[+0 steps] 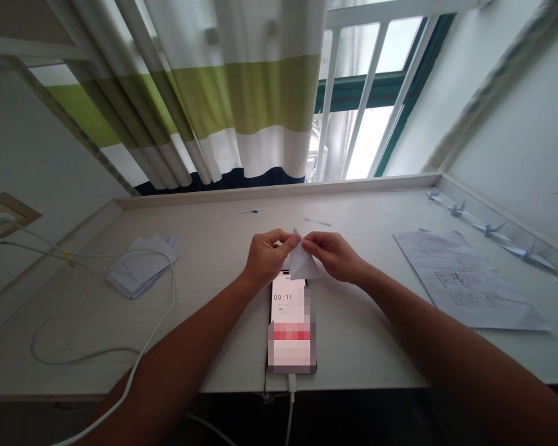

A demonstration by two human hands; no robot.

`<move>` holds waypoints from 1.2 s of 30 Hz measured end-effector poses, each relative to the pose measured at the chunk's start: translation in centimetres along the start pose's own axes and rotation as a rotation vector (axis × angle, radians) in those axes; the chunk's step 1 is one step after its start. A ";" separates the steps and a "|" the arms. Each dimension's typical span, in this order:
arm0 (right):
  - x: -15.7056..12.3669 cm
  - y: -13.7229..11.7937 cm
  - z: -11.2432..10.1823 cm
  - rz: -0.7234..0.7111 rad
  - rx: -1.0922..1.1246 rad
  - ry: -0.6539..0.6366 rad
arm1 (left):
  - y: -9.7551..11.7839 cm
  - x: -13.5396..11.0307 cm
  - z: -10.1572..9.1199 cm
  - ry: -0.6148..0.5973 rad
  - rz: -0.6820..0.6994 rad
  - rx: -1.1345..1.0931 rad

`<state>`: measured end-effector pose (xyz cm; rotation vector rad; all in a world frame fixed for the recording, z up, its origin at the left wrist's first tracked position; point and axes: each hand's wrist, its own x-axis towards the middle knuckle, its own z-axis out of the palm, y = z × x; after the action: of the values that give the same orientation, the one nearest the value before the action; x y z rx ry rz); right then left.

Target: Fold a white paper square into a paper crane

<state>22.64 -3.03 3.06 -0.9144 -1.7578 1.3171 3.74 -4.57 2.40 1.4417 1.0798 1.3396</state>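
Observation:
A small folded piece of white paper (303,263) is pinched between both hands above the middle of the pale wooden desk (214,297). My left hand (267,255) grips its left side with thumb and fingers. My right hand (335,254) holds its right side. Directly beneath the paper lies a phone (290,316) with a lit timer screen, a white cable plugged into its near end.
A stack of white paper squares (142,267) lies at the left, with a white charging cable (158,322) looping past it. A printed sheet (465,279) lies at the right. Several folded paper cranes (490,229) line the right ledge. Striped curtains and a window stand behind.

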 end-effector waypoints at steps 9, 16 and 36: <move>-0.2 -0.3 0.3 0.026 -0.002 -0.012 | -0.2 0.1 0.0 0.038 -0.002 -0.025; -0.4 -0.5 0.1 0.019 -0.062 -0.025 | 0.3 0.3 -0.3 0.058 -0.014 -0.032; -0.4 -0.4 0.0 -0.010 -0.097 -0.005 | 1.1 0.1 -0.6 -0.102 -0.217 -0.190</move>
<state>22.80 -3.48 3.41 -0.9555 -1.8413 1.2371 3.16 -4.75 3.55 1.2034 0.9837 1.1677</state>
